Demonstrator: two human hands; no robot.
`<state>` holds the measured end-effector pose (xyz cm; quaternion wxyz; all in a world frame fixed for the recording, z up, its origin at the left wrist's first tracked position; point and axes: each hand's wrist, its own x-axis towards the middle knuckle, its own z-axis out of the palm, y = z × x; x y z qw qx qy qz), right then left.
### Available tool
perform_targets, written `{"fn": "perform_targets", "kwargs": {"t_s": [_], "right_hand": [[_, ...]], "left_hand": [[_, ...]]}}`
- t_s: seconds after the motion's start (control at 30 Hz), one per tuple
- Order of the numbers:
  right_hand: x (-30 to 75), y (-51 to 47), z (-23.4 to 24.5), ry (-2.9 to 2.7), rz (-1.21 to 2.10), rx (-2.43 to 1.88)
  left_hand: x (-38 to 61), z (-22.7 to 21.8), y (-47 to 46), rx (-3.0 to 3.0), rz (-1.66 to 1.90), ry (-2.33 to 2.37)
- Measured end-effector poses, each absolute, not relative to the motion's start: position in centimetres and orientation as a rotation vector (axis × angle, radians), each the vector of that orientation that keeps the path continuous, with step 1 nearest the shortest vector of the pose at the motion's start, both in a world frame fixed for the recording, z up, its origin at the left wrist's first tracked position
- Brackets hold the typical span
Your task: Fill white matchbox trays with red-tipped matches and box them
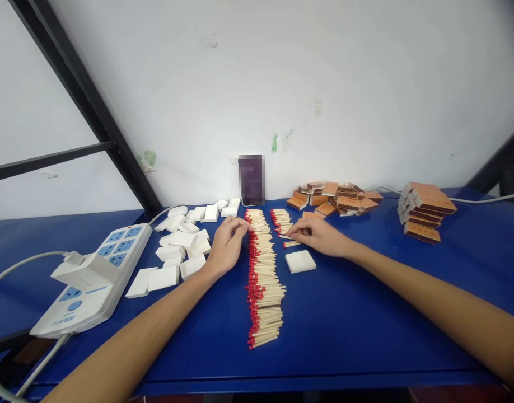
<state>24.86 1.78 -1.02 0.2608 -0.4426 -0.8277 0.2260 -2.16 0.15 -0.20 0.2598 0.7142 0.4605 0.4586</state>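
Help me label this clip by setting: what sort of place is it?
Probably an indoor work area, perhaps a small workshop: there is a blue tabletop, a power strip lying on it, and a long row of matchsticks.

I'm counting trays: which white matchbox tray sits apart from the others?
The white tray nearest the right hand, right of the long matchstick row; the other trays lie left of it.

My right hand [319,236] hides the ends of some matches [291,244], and I cannot tell whether my left hand [227,245] touches the long row [264,268]. Both my forearms [156,330] run out of view. The dark panel [252,180] is blurred into squares; print on the orange boxes [430,200] is too small to read.
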Motion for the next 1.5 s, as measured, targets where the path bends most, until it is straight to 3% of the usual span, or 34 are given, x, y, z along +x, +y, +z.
{"fn": "perform_targets", "kwargs": {"t_s": [0.53,1.2,1.5], "right_hand": [[24.9,1.1,-0.1,-2.261,0.704,-1.197],[25.1,2.7,-1.2,-2.173,0.374,-1.298],[25.0,2.0,-1.2,-2.168,0.536,-1.170]], "left_hand": [[-2.2,-0.3,0.1,1.950,1.239,1.218],[-2.3,-0.4,0.1,1.958,1.237,1.213],[-2.3,-0.4,0.2,1.971,1.228,1.209]]}}
